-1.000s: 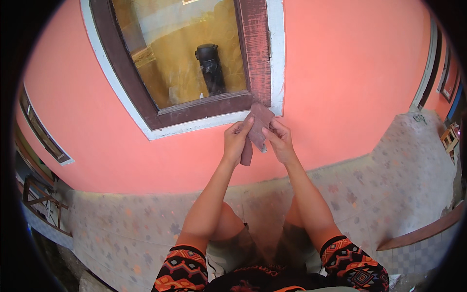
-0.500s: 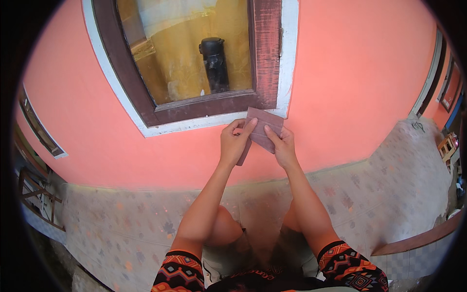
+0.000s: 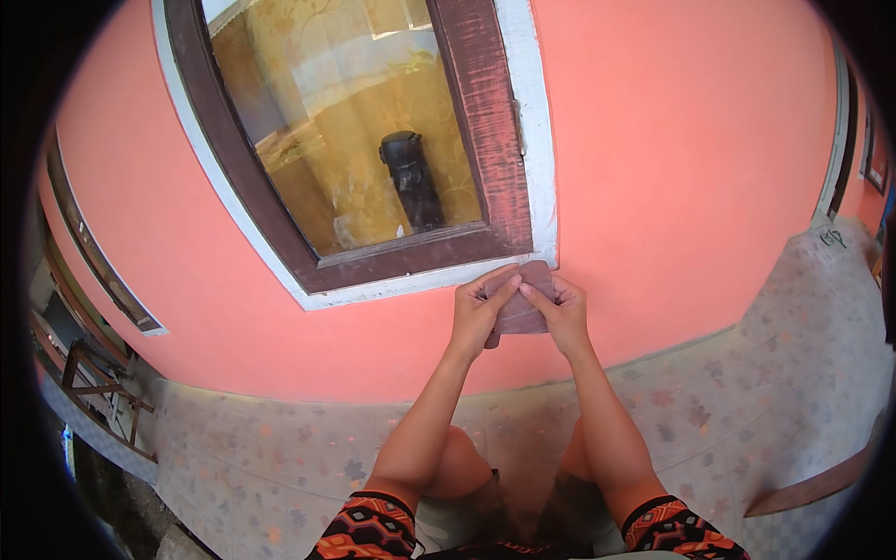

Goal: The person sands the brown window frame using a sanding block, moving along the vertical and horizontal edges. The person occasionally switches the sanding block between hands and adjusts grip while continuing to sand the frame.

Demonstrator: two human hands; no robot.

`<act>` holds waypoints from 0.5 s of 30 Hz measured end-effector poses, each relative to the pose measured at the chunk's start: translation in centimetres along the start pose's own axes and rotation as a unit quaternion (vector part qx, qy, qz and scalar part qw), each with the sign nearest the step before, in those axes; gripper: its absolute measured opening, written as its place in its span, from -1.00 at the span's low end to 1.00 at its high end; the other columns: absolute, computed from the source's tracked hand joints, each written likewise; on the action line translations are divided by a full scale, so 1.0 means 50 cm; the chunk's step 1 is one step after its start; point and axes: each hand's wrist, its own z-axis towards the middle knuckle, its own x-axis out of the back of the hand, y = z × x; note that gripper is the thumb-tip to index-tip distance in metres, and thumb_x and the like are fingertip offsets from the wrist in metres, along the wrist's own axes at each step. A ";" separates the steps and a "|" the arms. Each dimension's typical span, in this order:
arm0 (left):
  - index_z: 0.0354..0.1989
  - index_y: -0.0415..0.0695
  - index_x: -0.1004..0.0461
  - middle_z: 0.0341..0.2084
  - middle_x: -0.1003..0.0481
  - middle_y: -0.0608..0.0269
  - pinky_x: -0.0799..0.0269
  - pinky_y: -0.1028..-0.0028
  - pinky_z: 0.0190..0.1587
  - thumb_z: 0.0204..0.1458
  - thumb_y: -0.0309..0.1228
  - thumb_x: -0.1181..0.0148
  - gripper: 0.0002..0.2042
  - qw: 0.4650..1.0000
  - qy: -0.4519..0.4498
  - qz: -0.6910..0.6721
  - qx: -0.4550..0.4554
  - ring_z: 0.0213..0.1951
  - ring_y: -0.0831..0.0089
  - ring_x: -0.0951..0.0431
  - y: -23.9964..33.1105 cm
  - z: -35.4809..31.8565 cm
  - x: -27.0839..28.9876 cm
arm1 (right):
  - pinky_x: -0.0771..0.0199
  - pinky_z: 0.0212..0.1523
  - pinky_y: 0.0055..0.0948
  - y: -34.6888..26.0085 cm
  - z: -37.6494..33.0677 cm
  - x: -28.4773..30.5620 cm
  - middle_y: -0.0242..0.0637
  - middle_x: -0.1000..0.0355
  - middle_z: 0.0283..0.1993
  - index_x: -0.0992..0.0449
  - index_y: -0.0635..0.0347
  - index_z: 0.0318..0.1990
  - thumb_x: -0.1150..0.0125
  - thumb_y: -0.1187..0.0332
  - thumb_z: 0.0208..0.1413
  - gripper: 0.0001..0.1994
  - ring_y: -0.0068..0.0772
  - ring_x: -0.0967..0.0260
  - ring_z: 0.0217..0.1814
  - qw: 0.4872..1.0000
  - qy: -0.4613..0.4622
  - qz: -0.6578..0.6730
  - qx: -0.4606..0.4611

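Note:
Between my two hands is a folded piece of reddish-brown sandpaper (image 3: pixel 523 320), just below the lower right corner of a window. My left hand (image 3: pixel 474 313) pinches its left side, thumb on top and fingers behind. On the other side my right hand (image 3: pixel 567 313) grips it the same way, and the two thumb tips nearly meet. A flap of the sheet hangs below my left fingers. The brown window sash (image 3: pixel 397 269) is close above; its right upright (image 3: pixel 495 121) looks scuffed, with pinkish streaks through the brown.
White trim (image 3: pixel 364 293) borders the window in a pink wall (image 3: pixel 672 187). Behind the glass stands a black bottle (image 3: pixel 413 182) before a yellow curtain. A small hinge (image 3: pixel 520 129) sits on the right side. Patterned floor (image 3: pixel 280 457) lies below; a wooden frame (image 3: pixel 98 397) stands far left.
The view has shifted, so window and hands appear lower. My thumbs have come closer together, and the sandpaper, flatter and more spread before, is now more bent between my fingers.

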 end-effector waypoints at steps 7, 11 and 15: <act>-0.01 -0.26 -0.73 -0.17 -0.72 0.24 -0.62 0.45 -0.06 0.33 -0.18 -0.43 -0.66 0.978 0.021 -0.200 0.049 -0.16 0.53 -0.69 0.043 -0.024 -0.014 | -0.66 0.13 -0.26 0.027 0.012 0.027 -0.21 -0.67 0.04 -0.64 0.28 0.12 -0.17 0.17 0.54 -0.67 -0.41 -0.64 0.06 0.971 -0.001 0.224 -0.088; 0.06 -0.29 -0.71 -0.08 -0.72 0.19 -0.58 0.45 0.05 0.36 -0.20 -0.40 -0.64 0.953 0.039 -0.299 -0.019 -0.07 0.52 -0.67 0.051 -0.027 -0.017 | -0.67 0.20 -0.13 0.051 -0.003 -0.009 -0.22 -0.61 0.17 -0.58 0.26 0.20 -0.10 0.11 0.56 -0.61 -0.34 -0.58 0.21 0.953 -0.032 0.220 -0.207; 0.10 -0.34 -0.69 -0.08 -0.72 0.15 -0.56 0.46 0.04 0.37 -0.24 -0.40 -0.63 0.979 0.151 -0.056 -0.123 -0.06 0.53 -0.66 0.033 -0.025 -0.015 | -0.75 0.15 -0.08 0.068 -0.048 -0.061 -0.20 -0.62 0.13 -0.58 0.27 0.16 -0.15 0.20 0.54 -0.68 -0.28 -0.64 0.13 0.927 -0.120 0.258 -0.245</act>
